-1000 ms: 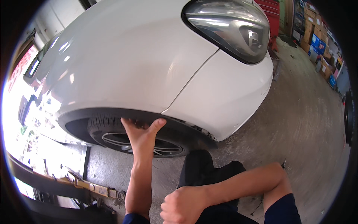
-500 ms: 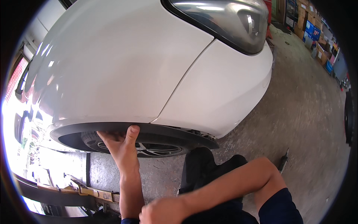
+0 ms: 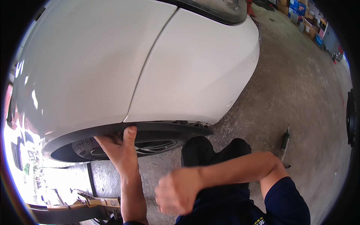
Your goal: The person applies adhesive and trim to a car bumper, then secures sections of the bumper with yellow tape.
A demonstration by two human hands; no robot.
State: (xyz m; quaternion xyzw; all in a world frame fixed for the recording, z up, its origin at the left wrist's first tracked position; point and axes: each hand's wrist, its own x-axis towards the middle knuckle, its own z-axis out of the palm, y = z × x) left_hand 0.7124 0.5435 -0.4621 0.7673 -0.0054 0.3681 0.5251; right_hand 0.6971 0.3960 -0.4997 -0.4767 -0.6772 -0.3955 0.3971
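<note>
Thumb of left hand [image 3: 122,153] now sits just below the white body-panel seam [image 3: 139,77], against curved black plastic wheel-arch trim [image 3: 168,126] above; contact has apparently shifted forward. Fingers hidden, clamping unclear. Right hand [image 3: 178,191], blurred, fisted, has risen.

Your left hand [image 3: 122,157]: fingertips hidden under the black arch trim [image 3: 168,126]; their contact cannot be read. Your right hand [image 3: 178,190]: blurred, finger detail lost. Wheel [image 3: 159,146]: partly hidden by trim and hand. Headlight [image 3: 225,6]: cut by top edge. Slim floor object [image 3: 286,140]: too small to identify.
</note>
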